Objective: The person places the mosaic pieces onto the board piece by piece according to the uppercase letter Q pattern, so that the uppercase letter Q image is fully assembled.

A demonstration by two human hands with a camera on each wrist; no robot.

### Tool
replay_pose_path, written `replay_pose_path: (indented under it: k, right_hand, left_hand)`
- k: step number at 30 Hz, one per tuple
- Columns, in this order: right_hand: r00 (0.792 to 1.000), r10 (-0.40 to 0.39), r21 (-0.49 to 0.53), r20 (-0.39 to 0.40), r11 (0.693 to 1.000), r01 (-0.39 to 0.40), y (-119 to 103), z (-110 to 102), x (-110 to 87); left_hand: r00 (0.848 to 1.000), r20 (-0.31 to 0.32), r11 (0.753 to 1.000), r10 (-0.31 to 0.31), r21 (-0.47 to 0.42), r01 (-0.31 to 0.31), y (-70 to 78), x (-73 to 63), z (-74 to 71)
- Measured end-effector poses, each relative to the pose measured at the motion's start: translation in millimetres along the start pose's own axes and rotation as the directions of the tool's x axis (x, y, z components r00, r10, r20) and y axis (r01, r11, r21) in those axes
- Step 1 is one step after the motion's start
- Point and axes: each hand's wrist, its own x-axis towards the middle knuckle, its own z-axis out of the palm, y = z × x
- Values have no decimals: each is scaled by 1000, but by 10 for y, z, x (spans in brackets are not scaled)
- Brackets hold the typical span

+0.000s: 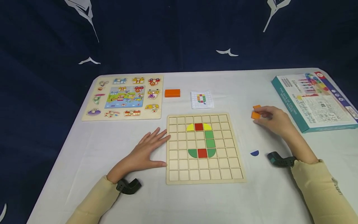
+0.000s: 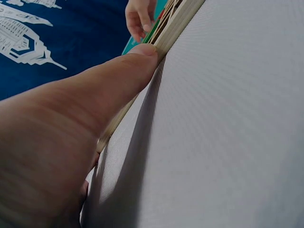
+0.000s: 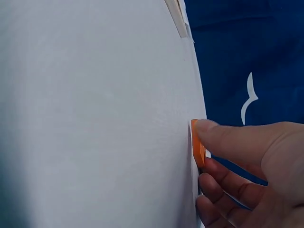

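Observation:
A wooden grid board (image 1: 223, 164) lies on the white table. On it sit a red square (image 1: 199, 126) between two yellow quarter-rounds, two green squares (image 1: 209, 138) down the right, and a lower red square between green quarter-rounds. My left hand (image 1: 149, 149) spreads its fingers along the board's left edge; in the left wrist view the thumb (image 2: 142, 50) touches the board's side. To the right of the board, my right hand (image 1: 272, 119) pinches an orange square tile (image 3: 196, 142) close over the table. Another orange piece (image 1: 256, 106) shows at its fingertips. A blue half-round piece (image 1: 254, 153) lies nearer the front.
A peg puzzle with vehicle pictures (image 1: 123, 115) lies at the back left, beside an orange block (image 1: 172, 93). Behind the grid board is a small pattern card (image 1: 202, 100). The teal-edged box (image 1: 321, 105) stands at the back right, near the right hand.

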Motion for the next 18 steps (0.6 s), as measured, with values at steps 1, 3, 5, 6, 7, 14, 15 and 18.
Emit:
replay_pose_path:
  k: [1, 3, 5, 6, 7, 14, 15, 18]
  right_hand:
    - [1000, -16, -9, 3, 1000, 16, -2, 8, 9]
    - [999, -44, -24, -1, 999, 44, -7, 26, 13]
    - [997, -75, -42, -12, 996, 74, -6, 43, -6]
    - [996, -91, -51, -17, 995, 90, -3, 54, -23]
    - [994, -106, -56, -21, 993, 105, -2, 65, -42]
    - [978, -198, -83, -60, 978, 193, -5, 108, -51]
    - [977, -204, -80, -67, 977, 198, -26, 96, -39]
    - [969, -231, -68, -91, 972, 225, -108, 52, 4]
  left_hand:
    - [1000, -5, 1000, 2, -2, -2, 2, 2, -4]
    - [1000, -8, 1000, 4, -5, -4, 5, 4, 2]
    - [1000, -6, 1000, 6, -13, -6, 18, -5, 22]
    - [1000, -3, 1000, 5, -19, -6, 27, -16, 36]
    - [1000, 2, 1000, 4, -26, -4, 35, -28, 49]
    - [1000, 3, 1000, 11, -20, -11, 28, -48, 60]
    - [1000, 0, 1000, 13, -17, -13, 25, -39, 48]
    - [1000, -7, 1000, 14, -9, -14, 15, -20, 14]
